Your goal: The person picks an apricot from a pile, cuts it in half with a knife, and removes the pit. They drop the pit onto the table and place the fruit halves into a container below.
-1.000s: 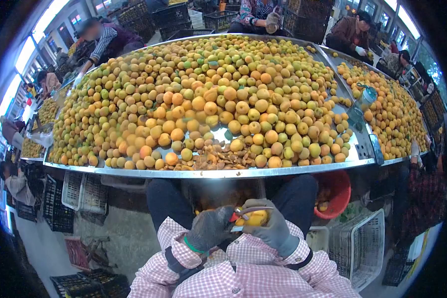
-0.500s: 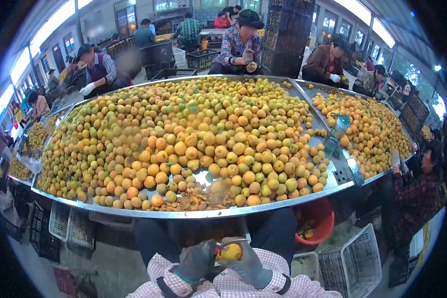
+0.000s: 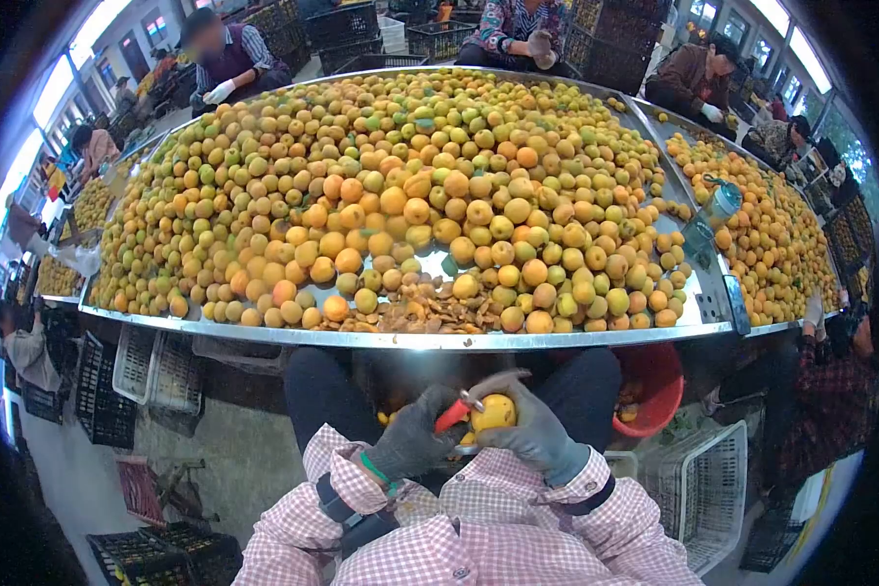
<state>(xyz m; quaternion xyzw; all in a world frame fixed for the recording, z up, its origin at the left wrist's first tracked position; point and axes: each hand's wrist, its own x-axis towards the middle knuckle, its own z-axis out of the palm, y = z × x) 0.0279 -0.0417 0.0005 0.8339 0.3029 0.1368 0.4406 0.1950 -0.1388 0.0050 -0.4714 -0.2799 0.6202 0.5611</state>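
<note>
Here between the knees, the left hand, gloved in dark grey, is curling its fingers around a red-handled tool, and just across from it the right hand, in a paler grey glove, is cupping a yellow fruit. So the fruit is sitting on the right-hand side of the tool, near its metal end, and the right hand is the nearer one, because it is already touching it. Look at the lines: the handle is slanting from lower left, in the left fist, up towards the right, and its metal end is pointing across at the fruit's upper left side. Whether metal and skin are actually meeting there, I cannot tell. The fruit itself is looking nearly round, showing no clear long axis. The right fingers are bending around its far and right sides, with one digit stretching out above it, blurred; the left fingertips are hiding behind the glove, so their exact pinch I cannot make out. Beyond both hands, the metal table's front rim is running crosswise, with brownish scraps lying just behind it, and a red bucket is standing off to the right.
</note>
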